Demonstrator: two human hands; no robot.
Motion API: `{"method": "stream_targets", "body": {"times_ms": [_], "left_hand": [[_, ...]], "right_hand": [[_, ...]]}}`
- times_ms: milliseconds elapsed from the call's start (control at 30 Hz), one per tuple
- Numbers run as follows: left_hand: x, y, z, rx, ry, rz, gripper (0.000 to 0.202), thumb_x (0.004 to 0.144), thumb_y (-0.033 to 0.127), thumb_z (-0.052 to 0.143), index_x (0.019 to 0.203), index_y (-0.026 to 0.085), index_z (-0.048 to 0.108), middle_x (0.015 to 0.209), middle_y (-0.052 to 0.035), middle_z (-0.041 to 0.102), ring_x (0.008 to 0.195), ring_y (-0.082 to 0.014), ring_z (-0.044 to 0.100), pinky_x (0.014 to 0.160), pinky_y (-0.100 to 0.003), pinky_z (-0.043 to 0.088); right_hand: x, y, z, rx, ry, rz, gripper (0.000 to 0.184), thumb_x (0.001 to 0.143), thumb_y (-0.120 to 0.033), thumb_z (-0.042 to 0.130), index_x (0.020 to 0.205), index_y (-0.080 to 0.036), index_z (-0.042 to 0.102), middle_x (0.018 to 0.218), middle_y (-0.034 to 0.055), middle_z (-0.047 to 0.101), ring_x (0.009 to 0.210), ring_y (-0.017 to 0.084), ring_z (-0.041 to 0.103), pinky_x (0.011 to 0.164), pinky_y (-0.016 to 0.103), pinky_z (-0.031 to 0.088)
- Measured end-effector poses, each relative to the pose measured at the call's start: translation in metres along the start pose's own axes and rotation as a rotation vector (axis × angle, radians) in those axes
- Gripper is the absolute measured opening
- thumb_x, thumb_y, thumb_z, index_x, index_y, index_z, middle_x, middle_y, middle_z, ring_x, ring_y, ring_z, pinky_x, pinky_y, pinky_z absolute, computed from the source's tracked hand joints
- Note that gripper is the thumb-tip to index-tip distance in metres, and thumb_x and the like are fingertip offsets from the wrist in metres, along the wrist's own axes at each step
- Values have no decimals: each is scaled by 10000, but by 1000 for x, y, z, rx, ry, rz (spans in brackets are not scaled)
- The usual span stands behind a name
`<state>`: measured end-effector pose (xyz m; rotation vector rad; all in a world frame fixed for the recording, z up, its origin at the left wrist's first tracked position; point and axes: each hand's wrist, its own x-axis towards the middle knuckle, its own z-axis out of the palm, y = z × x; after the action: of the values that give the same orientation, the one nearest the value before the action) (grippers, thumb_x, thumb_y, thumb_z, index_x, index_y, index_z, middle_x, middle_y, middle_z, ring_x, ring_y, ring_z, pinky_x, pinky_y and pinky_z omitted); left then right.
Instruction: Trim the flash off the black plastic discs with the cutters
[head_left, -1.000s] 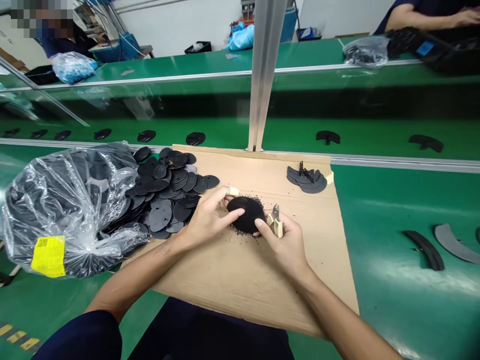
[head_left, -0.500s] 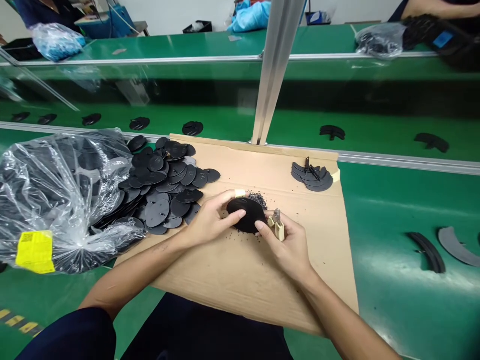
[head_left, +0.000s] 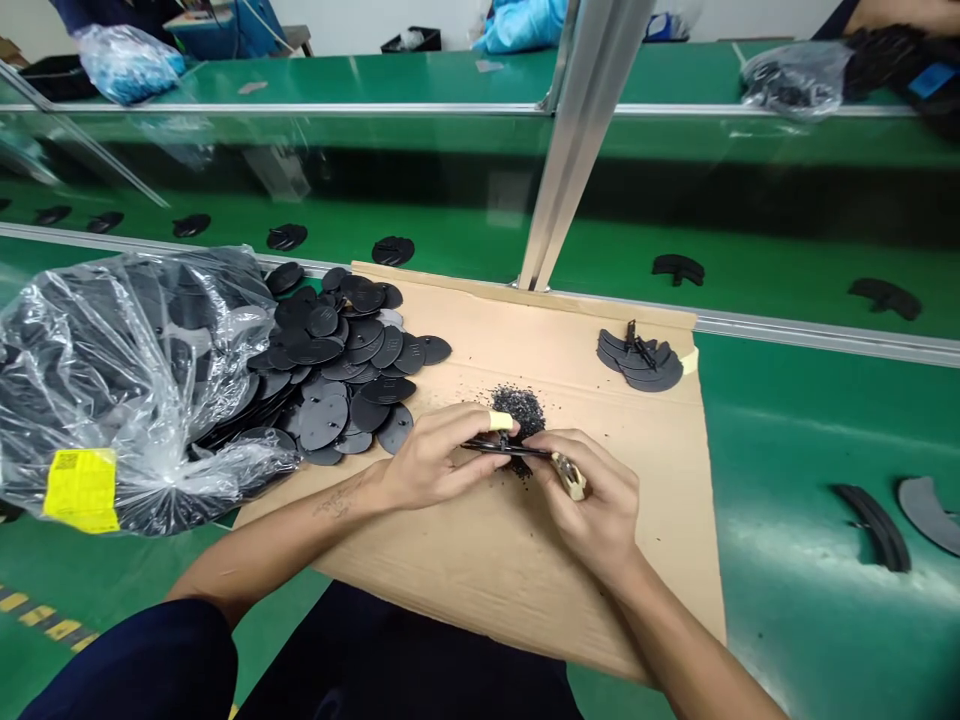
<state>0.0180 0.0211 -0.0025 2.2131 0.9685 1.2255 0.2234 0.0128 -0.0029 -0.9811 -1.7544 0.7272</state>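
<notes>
My left hand (head_left: 431, 462) pinches a black plastic disc (head_left: 504, 449), now seen edge-on, over a cardboard sheet (head_left: 480, 560). A tan finger cot covers one fingertip. My right hand (head_left: 596, 495) is closed round small cutters with cream handles (head_left: 568, 476), and its fingers touch the disc's right edge. Black trimmings (head_left: 519, 405) lie on the cardboard just beyond the hands. A heap of similar black discs (head_left: 341, 365) lies to the left.
A clear plastic bag (head_left: 112, 380) of discs with a yellow label sits at the left. A small stack of cut pieces (head_left: 641, 360) lies at the cardboard's far right corner. An aluminium post (head_left: 577, 140) rises behind. Black parts ride the green conveyor (head_left: 787, 285).
The disc has turned from face-up to edge-on between my hands. Both hands have shifted slightly toward me, uncovering the pile of trimmings. The view has tilted downward.
</notes>
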Motion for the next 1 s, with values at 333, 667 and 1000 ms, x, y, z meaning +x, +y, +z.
{"method": "stream_targets", "body": {"times_ms": [333,667,1000], "left_hand": [[2,3,-3,-21,13,51,231,988,330,626,1130,166,705,867,-79,764,788,-172,692,729,-313,578],[0,-1,-3,-89,25,116,219,998,240,607,1176,143,690,959,-113,784,872,-173,713,793,-327,601],[0,1,-2,-113,44,93,240,949,316,692,1140,173,722,907,-81,788,830,-172,724,765,-319,612]], "right_hand": [[-8,3,3,-47,-20,-146,288,885,-60,612,1084,-232,730,974,80,767,848,214,745,713,350,631],[-7,4,-1,-28,-80,-185,292,872,-39,628,1088,-215,717,984,90,762,887,218,746,728,343,636],[-5,2,-2,29,-84,-200,280,863,-30,637,1070,-207,705,975,87,740,876,205,731,733,331,617]]}}
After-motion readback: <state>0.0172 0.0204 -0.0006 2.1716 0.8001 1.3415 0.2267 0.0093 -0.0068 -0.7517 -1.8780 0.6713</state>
